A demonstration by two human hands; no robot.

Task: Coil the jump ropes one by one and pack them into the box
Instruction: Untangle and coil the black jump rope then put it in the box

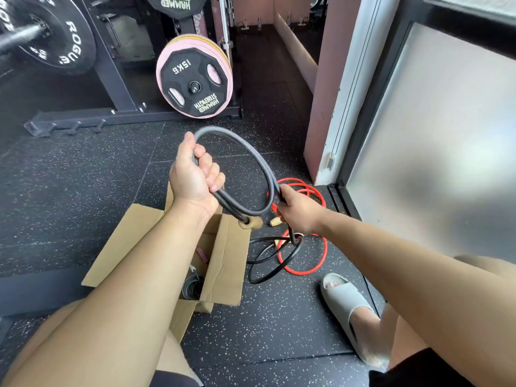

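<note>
Left hand (pixel 195 177), right hand (pixel 298 210) — both fists around one grey rope (pixel 251 152); red rope (pixel 325 247), black rope (pixel 265 239), one box (pixel 223 261).

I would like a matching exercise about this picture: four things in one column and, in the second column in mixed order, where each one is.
Things
1. grey jump rope
2. red jump rope
3. cardboard box
4. 15KG weight plate

Places
a. mounted off the ground, behind the others
b. on the floor, flaps open
c. gripped by the left hand and the right hand
d. lying loose on the floor, right of the box

Pairs: 1-c; 2-d; 3-b; 4-a
</note>
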